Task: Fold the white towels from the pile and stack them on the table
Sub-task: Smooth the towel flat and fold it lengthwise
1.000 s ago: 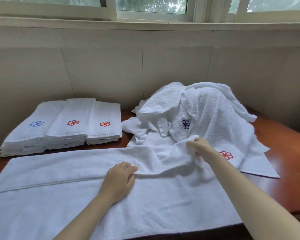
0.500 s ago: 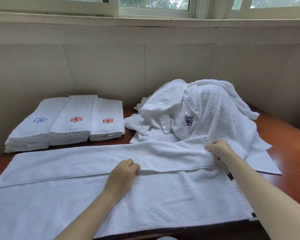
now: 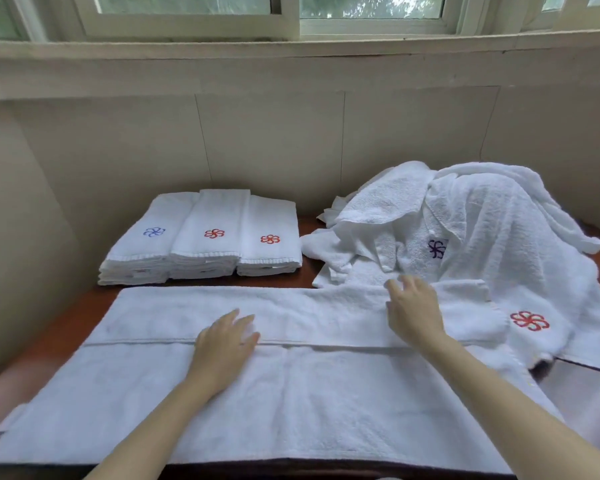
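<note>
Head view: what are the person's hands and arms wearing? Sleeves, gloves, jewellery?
Left hand and right hand are bare: no gloves, rings, watch or bracelet visible. Both forearms are uncovered up to the frame edge; no sleeve shows. Fingertips are slightly motion-blurred, so nail detail cannot be told.

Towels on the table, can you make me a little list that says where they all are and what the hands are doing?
towel being folded: spread flat along the near table edge, far strip folded toward the person
left hand: flat on the fold's edge, fingers straight
right hand: open, fingers spread, at the folded strip
folded stacks: three side by side, back left; flowers blue, red, red
pile: unfolded heap, back right; purple and red flowers show
table: reddish-brown wood
</note>
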